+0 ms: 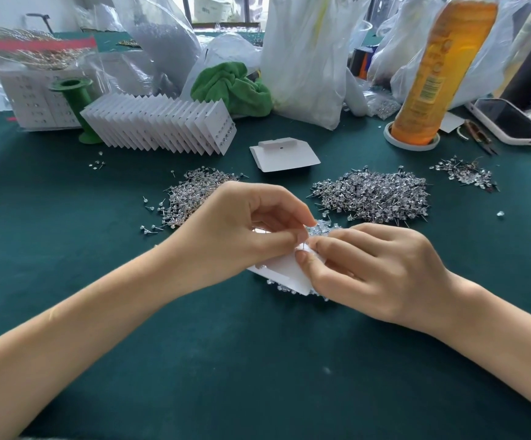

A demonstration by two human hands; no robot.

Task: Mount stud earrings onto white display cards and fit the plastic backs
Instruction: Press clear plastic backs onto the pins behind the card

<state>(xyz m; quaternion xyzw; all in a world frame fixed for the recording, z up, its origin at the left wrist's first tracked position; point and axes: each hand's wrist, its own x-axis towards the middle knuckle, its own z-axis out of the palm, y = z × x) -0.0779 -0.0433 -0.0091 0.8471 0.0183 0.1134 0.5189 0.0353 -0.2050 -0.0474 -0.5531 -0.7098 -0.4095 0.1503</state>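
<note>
Head view: a white display card (284,270) is being pinched by the left hand (242,230) above the table (257,360), while a stud is being pressed in by the right hand (368,274); probably a back is needed next.

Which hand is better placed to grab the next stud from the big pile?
Probably the right hand: the big stud pile lies just beyond it, while the left hand grips the white card.

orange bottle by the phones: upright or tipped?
Upright. The orange bottle stands base-down inside a white tape ring on the table, leaning only slightly left.
</note>
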